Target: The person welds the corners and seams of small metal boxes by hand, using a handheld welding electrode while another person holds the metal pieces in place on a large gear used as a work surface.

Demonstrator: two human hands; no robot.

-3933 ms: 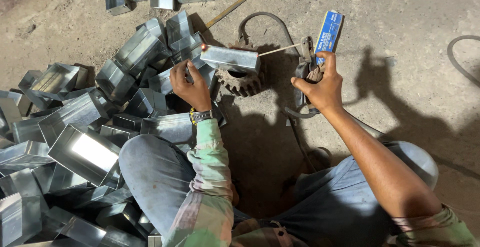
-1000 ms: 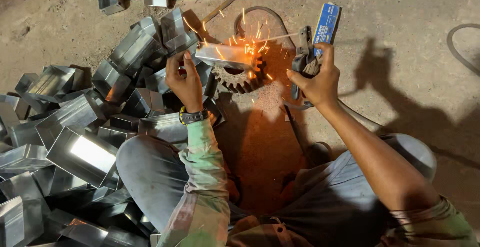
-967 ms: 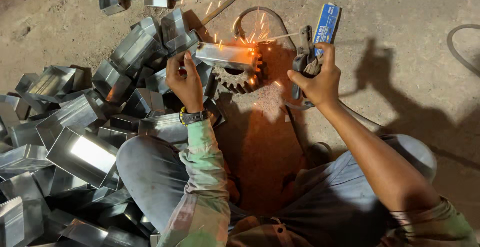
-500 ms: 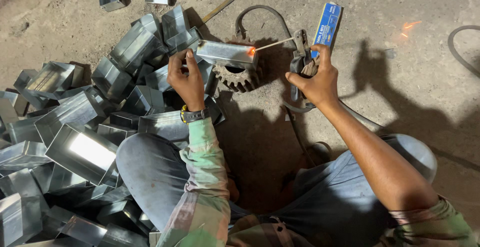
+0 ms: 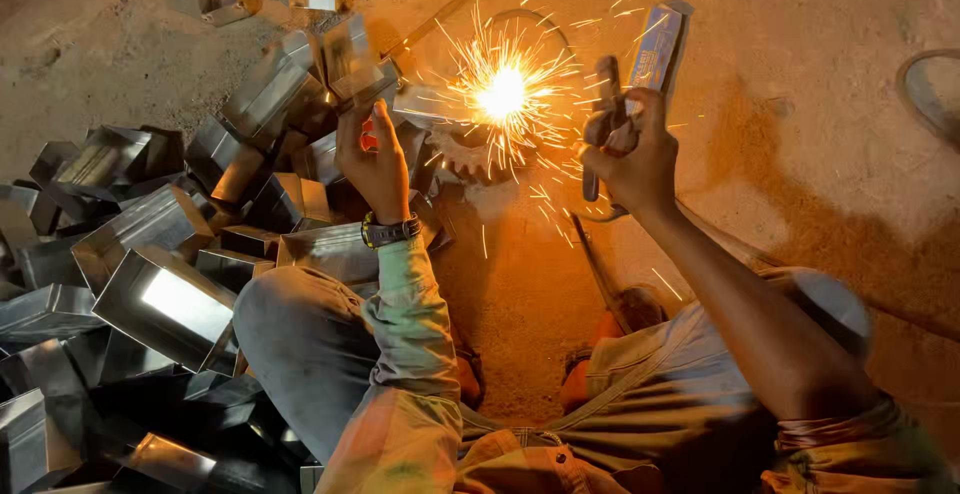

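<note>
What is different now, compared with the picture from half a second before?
A bright burst of sparks now flares at the small shiny metal box; before, only a small glow showed there. Orange light now covers the dusty floor. The left hand still holds the box, the right hand still grips the electrode holder.

Silver metal boxes (image 5: 170, 299), white-orange sparks (image 5: 503, 94), blue packet (image 5: 657, 49).

Single head view, steeply downward, close.
</note>
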